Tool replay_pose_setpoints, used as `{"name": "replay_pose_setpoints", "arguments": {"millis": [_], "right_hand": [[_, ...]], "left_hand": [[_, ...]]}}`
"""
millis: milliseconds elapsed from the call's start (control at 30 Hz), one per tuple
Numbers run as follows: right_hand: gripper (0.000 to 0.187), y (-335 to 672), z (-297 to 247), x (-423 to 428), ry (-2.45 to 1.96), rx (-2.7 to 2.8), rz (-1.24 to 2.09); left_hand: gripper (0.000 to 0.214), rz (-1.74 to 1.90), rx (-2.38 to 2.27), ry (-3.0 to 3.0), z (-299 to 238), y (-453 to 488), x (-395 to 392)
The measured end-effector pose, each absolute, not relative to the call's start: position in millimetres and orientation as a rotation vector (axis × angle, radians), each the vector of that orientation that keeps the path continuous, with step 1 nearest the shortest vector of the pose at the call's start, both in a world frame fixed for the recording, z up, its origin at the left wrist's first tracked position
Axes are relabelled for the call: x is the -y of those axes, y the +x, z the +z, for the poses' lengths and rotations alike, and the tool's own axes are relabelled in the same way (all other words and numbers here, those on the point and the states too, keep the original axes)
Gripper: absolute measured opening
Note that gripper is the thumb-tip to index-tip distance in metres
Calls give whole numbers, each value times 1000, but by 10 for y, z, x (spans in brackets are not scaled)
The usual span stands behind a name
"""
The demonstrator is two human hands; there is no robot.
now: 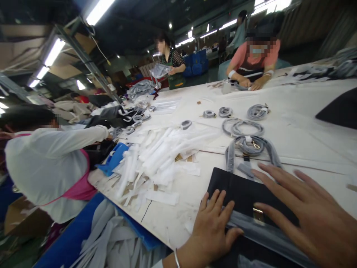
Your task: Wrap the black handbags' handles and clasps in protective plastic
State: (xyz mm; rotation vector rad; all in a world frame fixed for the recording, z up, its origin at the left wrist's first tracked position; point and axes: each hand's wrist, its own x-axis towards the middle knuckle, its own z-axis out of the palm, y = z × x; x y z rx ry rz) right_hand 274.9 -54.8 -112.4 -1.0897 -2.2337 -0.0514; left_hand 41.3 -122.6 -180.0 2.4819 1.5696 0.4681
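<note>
A black bag (240, 191) with a gold clasp (258, 214) lies on the white table (306, 123) right in front of me, with a clear plastic sleeve (262, 232) across its near part. My left hand (213, 225) lies flat on the bag's left end, fingers spread, open. My right hand (306, 212) is over the bag's right side, fingers stretched out and apart, open, holding nothing. A grey strap (251, 147) with metal hooks lies just beyond the bag.
A heap of white paper strips (161, 156) covers the table's left middle, next to a blue tray (114, 158). Coiled grey straps (242, 126) lie farther back. A person in white and pink (47, 163) bends at the left edge; two others (255, 61) work at the far side.
</note>
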Motion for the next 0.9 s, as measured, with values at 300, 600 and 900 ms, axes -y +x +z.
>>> {"name": "replay_pose_setpoints", "arguments": {"millis": [300,600,900], "right_hand": [[32,1783,-1358,-129,-961,1861,641],[36,1784,-1815,-268,-1038,1880,662],[37,1800,-1677,-195,-963,1887,590]], "left_hand": [[58,674,-1496,2205,-1661,426,1207],[27,746,-1987,1846,-1541,-611,285],[29,129,-2077,2048,-1560,-1104,-454]]}}
